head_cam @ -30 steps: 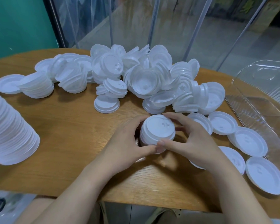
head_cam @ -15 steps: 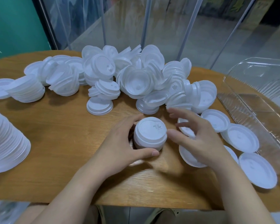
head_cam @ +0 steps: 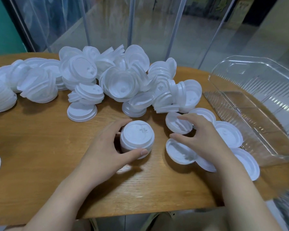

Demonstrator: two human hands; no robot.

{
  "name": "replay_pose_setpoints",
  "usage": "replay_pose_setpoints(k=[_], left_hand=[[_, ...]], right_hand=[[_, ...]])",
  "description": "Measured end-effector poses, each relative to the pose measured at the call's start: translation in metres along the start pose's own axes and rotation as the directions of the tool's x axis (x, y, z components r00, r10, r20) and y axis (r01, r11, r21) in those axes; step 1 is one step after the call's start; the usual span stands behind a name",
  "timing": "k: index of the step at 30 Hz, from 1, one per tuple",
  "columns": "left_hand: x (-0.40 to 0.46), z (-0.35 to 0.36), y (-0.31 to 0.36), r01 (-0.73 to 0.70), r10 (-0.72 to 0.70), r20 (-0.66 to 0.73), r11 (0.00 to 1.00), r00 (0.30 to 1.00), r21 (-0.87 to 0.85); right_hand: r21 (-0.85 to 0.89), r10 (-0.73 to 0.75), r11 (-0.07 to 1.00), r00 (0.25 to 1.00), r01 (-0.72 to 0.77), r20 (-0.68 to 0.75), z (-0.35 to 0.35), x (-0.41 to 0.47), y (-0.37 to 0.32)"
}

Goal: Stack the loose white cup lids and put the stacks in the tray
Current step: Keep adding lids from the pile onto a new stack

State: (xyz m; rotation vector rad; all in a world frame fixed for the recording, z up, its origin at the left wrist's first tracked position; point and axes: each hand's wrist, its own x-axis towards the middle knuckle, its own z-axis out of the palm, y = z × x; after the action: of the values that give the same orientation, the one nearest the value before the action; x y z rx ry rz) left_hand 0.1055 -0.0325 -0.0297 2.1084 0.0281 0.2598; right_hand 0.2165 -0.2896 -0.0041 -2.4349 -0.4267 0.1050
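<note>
Lids lie all over the wooden surface (head_cam: 40,147) in front of you. Your left hand (head_cam: 105,147) curls round a short stack of lids (head_cam: 137,139) near the middle, thumb on its near side and fingers behind its far side, the stack standing upright on the surface. Your right hand (head_cam: 205,139) hovers just right of that stack with fingers spread and bent, not closed on anything; its fingertips are over an upturned lid (head_cam: 177,125), and a second upturned lid (head_cam: 180,154) lies just beneath the thumb. More single lids spread out to the right under and beyond your wrist. The big loose pile (head_cam: 123,80) sits at the far side of the surface, well apart from both hands. The clear plastic tray (head_cam: 265,114) stands at the right edge, holding no stacks.
</note>
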Motion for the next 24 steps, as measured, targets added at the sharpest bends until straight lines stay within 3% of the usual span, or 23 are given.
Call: replay_pose_setpoints(k=[6, 16, 24], left_hand=[[0.0, -0.001, 0.003, 0.0, 0.0, 0.007, 1.0, 1.0, 0.007], [-0.002, -0.001, 0.006, 0.004, -0.004, -0.003, 1.0, 1.0, -0.006], [-0.002, -0.001, 0.009, 0.001, -0.001, 0.01, 0.999, 1.0, -0.039]], right_hand=[[0.001, -0.051, 0.999, 0.996, 0.051, -0.069, 0.008, 0.007, -0.001], [0.381, -0.091, 0.916, 0.99, 0.126, -0.109, 0.001, -0.005, -0.018], [0.242, -0.056, 0.966, 0.988, 0.09, -0.142, 0.006, -0.001, -0.013]])
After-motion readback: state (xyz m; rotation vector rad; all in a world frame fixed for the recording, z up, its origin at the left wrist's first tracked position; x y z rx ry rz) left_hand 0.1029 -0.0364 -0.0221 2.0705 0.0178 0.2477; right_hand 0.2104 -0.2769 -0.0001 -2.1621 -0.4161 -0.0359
